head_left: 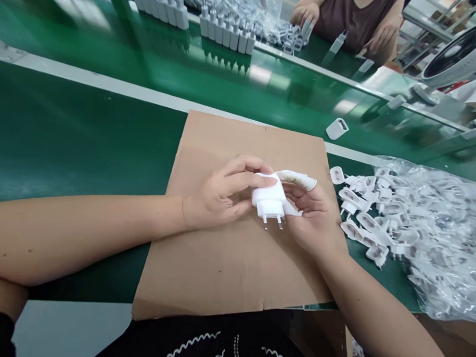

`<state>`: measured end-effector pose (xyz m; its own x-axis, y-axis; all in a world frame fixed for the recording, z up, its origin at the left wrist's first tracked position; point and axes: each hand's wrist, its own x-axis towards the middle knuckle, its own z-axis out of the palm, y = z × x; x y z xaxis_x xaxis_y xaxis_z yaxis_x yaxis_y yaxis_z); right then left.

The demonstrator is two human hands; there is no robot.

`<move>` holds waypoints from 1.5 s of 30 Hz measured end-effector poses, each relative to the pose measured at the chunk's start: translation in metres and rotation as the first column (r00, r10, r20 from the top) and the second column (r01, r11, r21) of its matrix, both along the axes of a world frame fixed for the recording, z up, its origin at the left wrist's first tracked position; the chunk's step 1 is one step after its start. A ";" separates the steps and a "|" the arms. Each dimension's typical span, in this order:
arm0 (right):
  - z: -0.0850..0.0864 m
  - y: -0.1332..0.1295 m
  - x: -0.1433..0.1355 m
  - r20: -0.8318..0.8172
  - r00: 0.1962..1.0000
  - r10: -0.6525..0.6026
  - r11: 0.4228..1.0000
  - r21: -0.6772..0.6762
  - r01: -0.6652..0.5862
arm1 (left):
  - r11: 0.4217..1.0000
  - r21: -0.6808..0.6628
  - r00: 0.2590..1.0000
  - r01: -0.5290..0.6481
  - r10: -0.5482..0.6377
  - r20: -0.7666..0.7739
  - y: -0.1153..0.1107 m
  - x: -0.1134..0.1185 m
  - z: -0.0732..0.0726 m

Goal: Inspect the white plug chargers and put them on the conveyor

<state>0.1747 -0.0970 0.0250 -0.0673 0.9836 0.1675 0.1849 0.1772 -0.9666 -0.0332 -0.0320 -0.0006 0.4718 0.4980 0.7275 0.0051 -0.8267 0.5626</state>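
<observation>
Between my two hands is a white two-pin charger plug (269,195), its metal pins pointing down toward me. My left hand (230,192) grips it from the left, with fingers over its top and the thumb at its side. From the right, my right hand (307,204) closes on it; white coverings wrap its index finger and thumb tip. Both hands are above a brown cardboard sheet (225,272) on the green table. Right of the sheet lie several loose white plug pieces (356,200) with pins.
A clear plastic bag (451,233) full of white plug parts lies at right. One white charger housing (337,128) rests on the green belt (298,101) beyond the sheet. Rows of upright chargers (227,33) stand behind. Across the belt a person (357,23) sits near a fan (458,56).
</observation>
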 end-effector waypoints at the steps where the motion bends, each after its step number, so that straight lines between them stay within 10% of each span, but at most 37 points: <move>1: 0.001 0.000 0.000 0.030 1.000 -0.003 1.000 0.014 0.003 | 0.999 -0.037 1.000 0.013 -0.012 0.013 0.000 0.001 -0.001; 6: 0.003 0.000 -0.001 0.105 0.994 -0.039 0.997 0.074 0.032 | 0.941 -0.317 0.985 0.115 -0.068 0.158 -0.003 0.006 -0.006; 21: 0.005 -0.002 -0.001 0.138 0.989 -0.053 0.997 0.070 0.044 | 0.798 -0.554 0.968 0.238 -0.152 0.197 -0.005 0.004 0.001; 26: 0.003 -0.004 0.001 0.206 0.971 -0.124 0.956 0.287 0.061 | 0.742 -0.601 0.955 0.296 -0.227 0.190 -0.006 0.006 -0.005; 33: 0.005 -0.009 -0.002 0.374 0.890 -0.261 0.802 0.597 -0.015 | 0.806 -0.474 0.933 0.354 -0.339 0.121 -0.004 0.002 -0.003; 45: -0.005 -0.010 -0.002 0.416 0.858 -0.301 0.784 0.621 -0.026 | 0.882 -0.350 0.948 0.315 -0.308 0.077 -0.003 0.001 -0.004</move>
